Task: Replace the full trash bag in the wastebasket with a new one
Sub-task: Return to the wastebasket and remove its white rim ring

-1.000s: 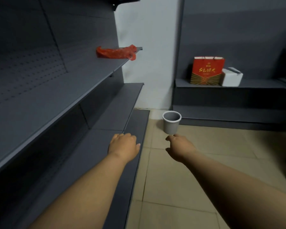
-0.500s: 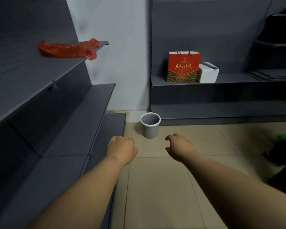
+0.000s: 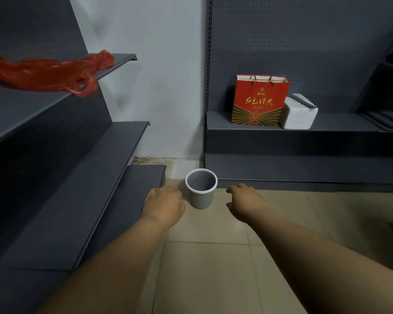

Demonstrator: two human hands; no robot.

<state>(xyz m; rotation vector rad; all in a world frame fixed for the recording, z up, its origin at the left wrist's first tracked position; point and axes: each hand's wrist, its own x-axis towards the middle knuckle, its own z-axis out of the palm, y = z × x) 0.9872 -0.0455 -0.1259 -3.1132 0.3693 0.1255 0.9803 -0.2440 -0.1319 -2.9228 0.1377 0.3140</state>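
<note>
A small grey wastebasket (image 3: 201, 197) with a white rim stands on the tiled floor in the corner; its inside looks bare, with no bag in it. A crumpled red plastic bag (image 3: 48, 72) lies on the upper left shelf, one handle hanging over the edge. My left hand (image 3: 163, 206) hovers just left of the wastebasket, fingers curled down and holding nothing. My right hand (image 3: 245, 201) is just right of it, fingers loosely spread, also with nothing in it. Neither hand touches the basket.
Dark grey stepped shelves (image 3: 82, 191) run along the left, close to my left arm. Another shelf unit (image 3: 304, 130) at the back carries a red paper gift bag (image 3: 259, 100) and a white foam box (image 3: 298, 113). Beige floor tiles (image 3: 213, 268) lie underfoot.
The view has swung left-to-right and closer to the corner, so the wastebasket now sits between my two hands. Both hands have reached forward and down toward it, the fingers a little more spread.
</note>
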